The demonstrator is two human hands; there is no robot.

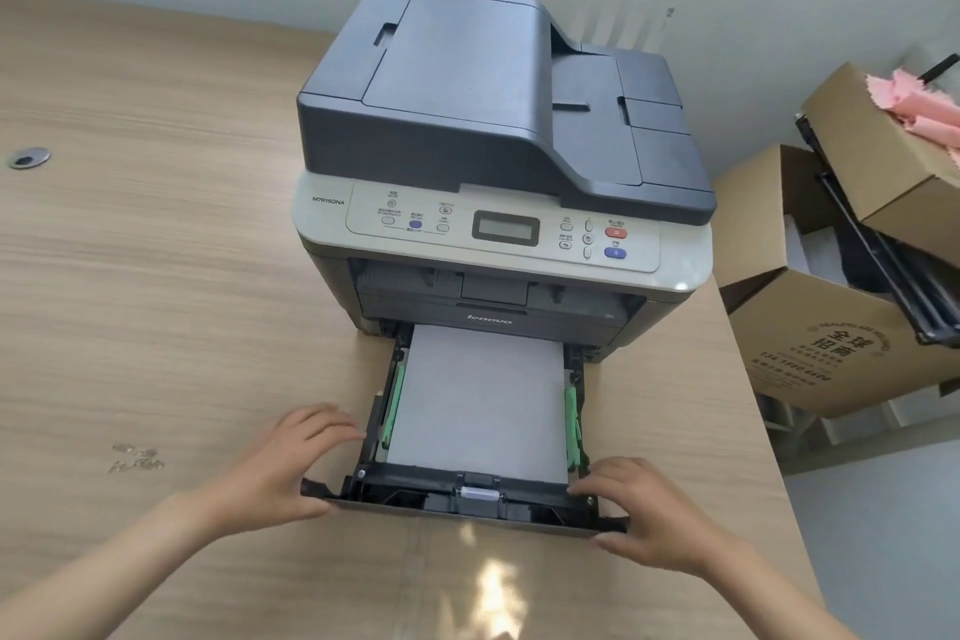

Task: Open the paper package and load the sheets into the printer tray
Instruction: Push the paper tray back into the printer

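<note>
A dark grey and light grey printer [498, 130] stands on the wooden desk [156, 276]. Its black paper tray [467, 502] is pulled out toward me. A stack of white sheets [483, 395] lies flat in the tray between green side guides [571, 424]. My left hand [280, 468] rests against the tray's front left corner, fingers spread along its side. My right hand [649, 515] holds the front right corner, fingertips on the rim. No paper package is in view.
Open cardboard boxes [821, 343] stand on the floor to the right of the desk, one with pink paper [924, 104] and a black frame inside. A round cable grommet [29, 157] is set in the desk at far left. A pale wall rises behind the printer.
</note>
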